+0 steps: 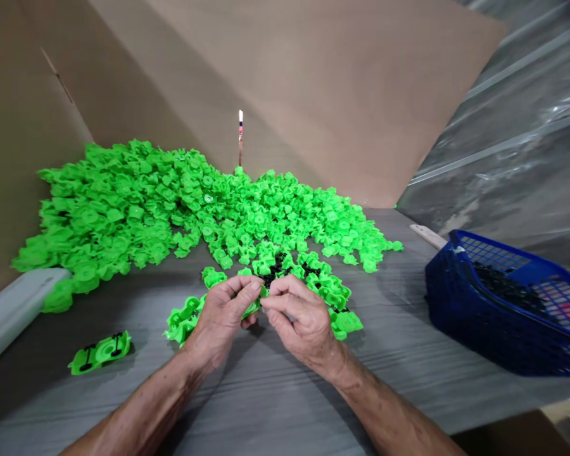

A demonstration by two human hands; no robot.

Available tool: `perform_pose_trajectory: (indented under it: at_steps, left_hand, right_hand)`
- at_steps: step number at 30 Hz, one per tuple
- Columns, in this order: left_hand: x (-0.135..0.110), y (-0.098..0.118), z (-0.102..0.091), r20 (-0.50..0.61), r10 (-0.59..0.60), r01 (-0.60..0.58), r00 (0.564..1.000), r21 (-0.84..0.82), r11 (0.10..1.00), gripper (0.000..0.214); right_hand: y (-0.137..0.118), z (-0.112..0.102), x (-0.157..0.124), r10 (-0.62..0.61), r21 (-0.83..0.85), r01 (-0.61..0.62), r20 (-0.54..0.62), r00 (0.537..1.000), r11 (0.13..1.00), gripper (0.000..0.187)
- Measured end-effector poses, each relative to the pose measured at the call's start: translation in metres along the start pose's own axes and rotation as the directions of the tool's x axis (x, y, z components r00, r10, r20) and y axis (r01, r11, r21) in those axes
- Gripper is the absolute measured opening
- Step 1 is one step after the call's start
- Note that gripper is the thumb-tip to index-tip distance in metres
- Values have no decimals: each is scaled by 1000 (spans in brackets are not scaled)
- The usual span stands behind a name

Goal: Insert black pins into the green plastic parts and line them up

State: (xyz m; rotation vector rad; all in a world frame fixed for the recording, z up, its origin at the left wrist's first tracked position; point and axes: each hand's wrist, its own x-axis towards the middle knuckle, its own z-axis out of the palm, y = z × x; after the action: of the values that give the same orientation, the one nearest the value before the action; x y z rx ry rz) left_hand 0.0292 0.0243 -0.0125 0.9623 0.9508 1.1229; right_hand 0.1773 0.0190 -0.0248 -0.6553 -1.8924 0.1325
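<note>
Between thumb and fingers, my left hand (228,310) grips a green plastic toy car body (253,308), mostly hidden by the fingers. My right hand (304,316) is pinched closed against that body's right edge; whatever small part it may hold is hidden. Just beyond both hands lie black wheel axles (273,269) among loose green car bodies (337,291). More bodies (183,320) rest beside my left wrist. Off to the left, one green car (101,352) lies underside up with two black wheel axles across it.
A large heap of green car bodies (123,202) spreads along the back of the grey table (247,405), against cardboard walls (313,95). On the right stands a blue plastic basket (479,316) holding dark parts. A whitish rounded object (23,304) lies at the left edge.
</note>
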Motion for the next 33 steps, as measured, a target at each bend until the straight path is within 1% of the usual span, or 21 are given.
perform_pose_trajectory:
  at_steps: [4, 6, 13, 16, 21, 24, 28, 30, 33]
  left_hand:
    - [-3, -2, 2, -38, 56, -56, 998, 11, 998, 33]
    - [-4, -2, 2, -56, 83, -82, 995, 29, 996, 32]
    - [-7, -2, 1, -119, 188, -166, 975, 175, 970, 29]
    - [-9, -2, 1, -126, 207, -175, 970, 225, 959, 28]
    - [-10, -5, 2, -162, 227, -182, 960, 254, 950, 27]
    - [-10, -7, 3, -187, 252, -193, 950, 284, 939, 26]
    - [-13, -4, 4, -183, 334, -245, 925, 385, 890, 22]
    - [-15, -2, 4, -181, 368, -274, 912, 400, 875, 21]
    - [-18, -2, 5, -187, 388, -293, 902, 394, 871, 20]
  right_hand:
    - [-3, 2, -1, -6, -29, 4, -73, 997, 1000, 18]
    - [-5, 3, -2, -7, -41, 3, -91, 996, 999, 18]
    - [-6, 5, -4, -27, -65, 22, -75, 997, 998, 17]
    - [-7, 5, -5, -36, -74, 31, -69, 997, 997, 17]
    - [-8, 6, -5, -82, -138, 75, -47, 995, 988, 18]
    - [-6, 6, -5, -95, -130, 89, -48, 994, 988, 19]
    - [-4, 7, -4, -10, -7, 9, -89, 996, 1000, 18]
    - [-5, 7, -4, 48, 64, -41, -103, 994, 997, 17]
    - [-6, 8, -4, 125, 134, -109, -115, 986, 985, 13]
